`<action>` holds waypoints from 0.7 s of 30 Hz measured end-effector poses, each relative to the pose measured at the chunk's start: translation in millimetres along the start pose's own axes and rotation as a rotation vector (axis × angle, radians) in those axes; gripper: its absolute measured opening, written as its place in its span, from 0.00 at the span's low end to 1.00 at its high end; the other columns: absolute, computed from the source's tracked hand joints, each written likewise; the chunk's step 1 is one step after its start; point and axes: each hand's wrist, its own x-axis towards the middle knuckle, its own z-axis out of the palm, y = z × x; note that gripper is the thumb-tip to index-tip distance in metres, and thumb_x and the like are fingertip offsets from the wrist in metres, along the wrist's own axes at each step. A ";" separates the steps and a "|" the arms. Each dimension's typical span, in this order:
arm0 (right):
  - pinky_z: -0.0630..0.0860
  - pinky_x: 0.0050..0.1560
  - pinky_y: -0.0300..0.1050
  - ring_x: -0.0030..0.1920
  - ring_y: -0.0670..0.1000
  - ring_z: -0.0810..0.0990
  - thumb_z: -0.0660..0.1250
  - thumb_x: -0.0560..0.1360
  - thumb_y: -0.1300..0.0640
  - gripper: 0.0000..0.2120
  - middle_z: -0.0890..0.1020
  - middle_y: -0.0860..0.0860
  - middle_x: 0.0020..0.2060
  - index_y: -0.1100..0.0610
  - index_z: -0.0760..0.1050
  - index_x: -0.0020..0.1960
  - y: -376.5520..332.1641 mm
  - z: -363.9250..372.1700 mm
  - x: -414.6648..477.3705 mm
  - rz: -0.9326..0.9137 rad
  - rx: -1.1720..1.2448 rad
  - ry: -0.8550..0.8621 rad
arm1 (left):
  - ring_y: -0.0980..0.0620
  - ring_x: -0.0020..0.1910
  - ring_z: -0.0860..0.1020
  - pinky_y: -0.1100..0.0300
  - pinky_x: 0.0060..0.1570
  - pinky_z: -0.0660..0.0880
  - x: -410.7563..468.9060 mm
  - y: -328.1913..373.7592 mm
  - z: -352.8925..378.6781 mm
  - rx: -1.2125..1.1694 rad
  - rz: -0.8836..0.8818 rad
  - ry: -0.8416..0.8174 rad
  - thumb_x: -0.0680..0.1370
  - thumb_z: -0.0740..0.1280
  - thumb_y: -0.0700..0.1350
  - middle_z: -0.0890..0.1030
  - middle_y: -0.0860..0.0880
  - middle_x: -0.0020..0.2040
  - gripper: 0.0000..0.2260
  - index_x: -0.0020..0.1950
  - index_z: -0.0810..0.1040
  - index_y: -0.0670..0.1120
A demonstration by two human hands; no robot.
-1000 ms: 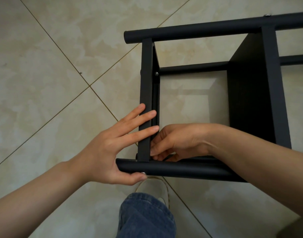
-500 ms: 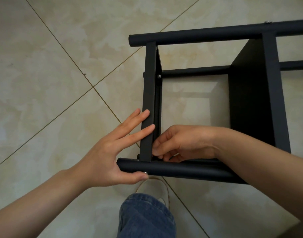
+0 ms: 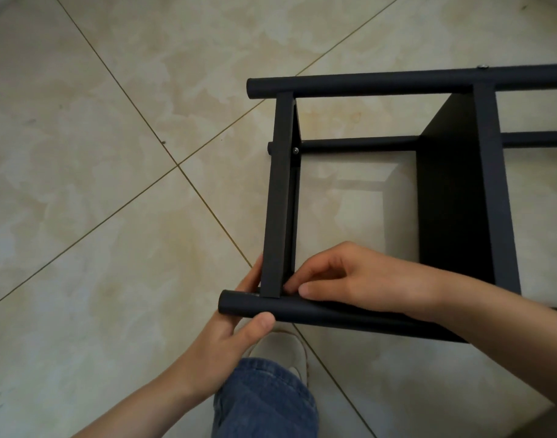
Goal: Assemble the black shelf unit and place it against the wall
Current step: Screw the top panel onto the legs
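While the black shelf unit (image 3: 444, 191) lies on its side on a beige tiled floor (image 3: 97, 137), a person works with both bare hands at the end of the frame nearest the camera. The unit fills the right half of the view and runs off the right edge.

The left hand (image 3: 226, 339) is clamped on the end of the near tube (image 3: 327, 314), with the thumb (image 3: 262, 320) laid over the front and the fingers wrapped behind and rising beside the flat crossbar (image 3: 277, 200). The right hand (image 3: 359, 279) reaches in from the right, its forearm lying across the near tube. Its fingers are curled and bunched with the thumb at the inner corner where the crossbar meets that tube. Whether they pinch a small part there cannot be told.

The crossbar runs from the near tube to the far tube (image 3: 397, 82), and a second crossbar (image 3: 495, 184) stands parallel to it further right. A dark shelf panel (image 3: 447, 241) sits just inside the second crossbar. A thinner rod (image 3: 356, 145) spans the space between the first crossbar and the panel, and a small screw (image 3: 295, 150) shows at its left end. Another screw head (image 3: 483, 67) sits on top of the far tube.

Below the near tube, a knee in blue jeans (image 3: 264, 403) and the toe of a pale shoe (image 3: 289, 346) show at the bottom of the view.
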 end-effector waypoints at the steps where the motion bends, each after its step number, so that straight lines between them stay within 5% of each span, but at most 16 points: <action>1: 0.76 0.52 0.33 0.48 0.40 0.82 0.67 0.79 0.54 0.08 0.85 0.43 0.48 0.47 0.83 0.54 -1.3 0.0 -4.3 -0.014 -0.042 0.012 | 0.77 0.66 0.66 0.80 0.59 0.63 -1.1 0.3 4.0 0.004 0.000 0.004 0.69 0.64 0.64 0.69 0.80 0.64 0.33 0.72 0.58 0.64; 8: 0.75 0.54 0.30 0.51 0.35 0.78 0.69 0.77 0.51 0.13 0.82 0.38 0.51 0.43 0.78 0.61 -6.4 13.0 -29.9 -0.070 -0.350 0.127 | 0.87 0.58 0.63 0.85 0.52 0.61 -4.7 13.3 20.0 -0.033 -0.013 0.066 0.83 0.59 0.55 0.65 0.89 0.53 0.18 0.69 0.54 0.64; 14: 0.75 0.54 0.34 0.51 0.38 0.78 0.69 0.77 0.51 0.15 0.82 0.38 0.51 0.41 0.76 0.63 -14.7 21.7 -44.3 -0.100 -0.516 0.265 | 0.82 0.64 0.63 0.84 0.57 0.61 -2.6 14.8 19.5 -0.053 0.071 0.092 0.72 0.61 0.62 0.67 0.84 0.61 0.29 0.71 0.56 0.64; 21: 0.73 0.55 0.31 0.53 0.37 0.77 0.67 0.79 0.51 0.17 0.81 0.38 0.54 0.41 0.74 0.67 -20.9 25.6 -51.5 -0.105 -0.561 0.293 | 0.79 0.67 0.64 0.82 0.58 0.62 -1.3 14.7 25.7 -0.089 0.144 0.122 0.72 0.60 0.62 0.65 0.83 0.64 0.32 0.74 0.55 0.63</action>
